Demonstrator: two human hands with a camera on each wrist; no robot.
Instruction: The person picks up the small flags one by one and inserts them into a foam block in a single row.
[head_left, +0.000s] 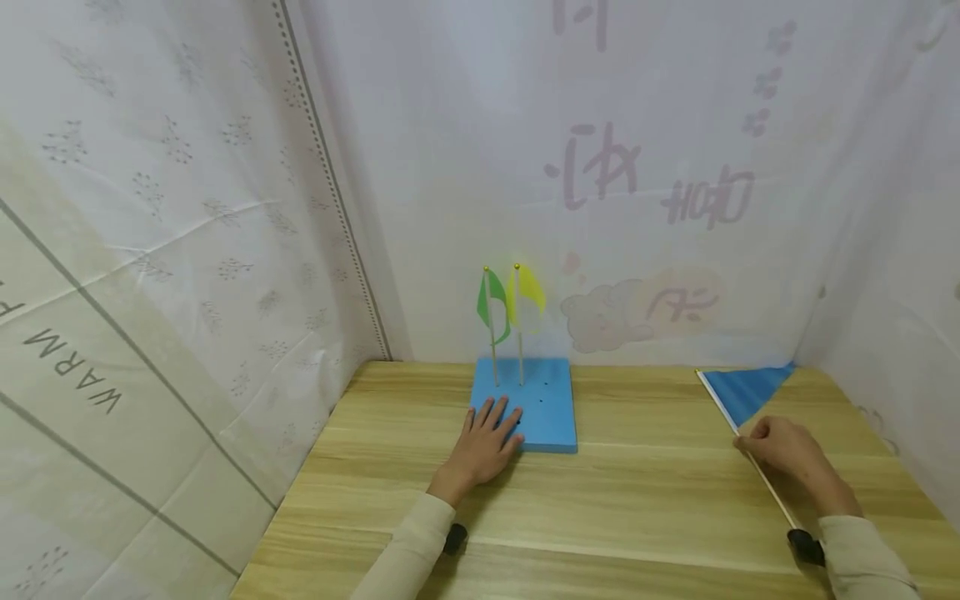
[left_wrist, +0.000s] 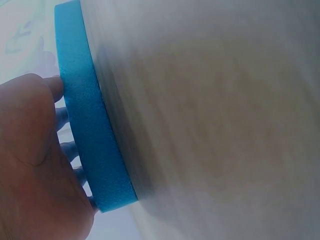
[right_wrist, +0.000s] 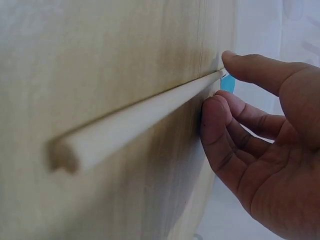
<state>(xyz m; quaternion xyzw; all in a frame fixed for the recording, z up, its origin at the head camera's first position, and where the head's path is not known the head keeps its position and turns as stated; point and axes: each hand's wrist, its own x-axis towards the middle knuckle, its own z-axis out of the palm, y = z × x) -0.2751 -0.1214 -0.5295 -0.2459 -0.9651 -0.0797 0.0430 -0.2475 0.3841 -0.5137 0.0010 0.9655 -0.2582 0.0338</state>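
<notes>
A blue foam board [head_left: 551,429] lies on the table, with a green flag [head_left: 497,310] and a yellow flag [head_left: 531,290] standing upright in it. My left hand [head_left: 483,446] rests on the board's front left part, fingers spread. In the left wrist view, those fingers [left_wrist: 56,89] reach over the board's thick edge [left_wrist: 92,115]. At the right lies a blue flag [head_left: 750,393] on a thin pale stick [head_left: 772,492]. My right hand [head_left: 787,454] pinches this stick just below the cloth, thumb [right_wrist: 255,70] on one side and curled fingers on the other.
Small dark holes [head_left: 541,401] show in the board's top. Printed cloth curtains [head_left: 450,167] hang behind the wooden table [head_left: 637,500] and along both its sides. Black wrist straps or devices [head_left: 806,547] sit at both cuffs.
</notes>
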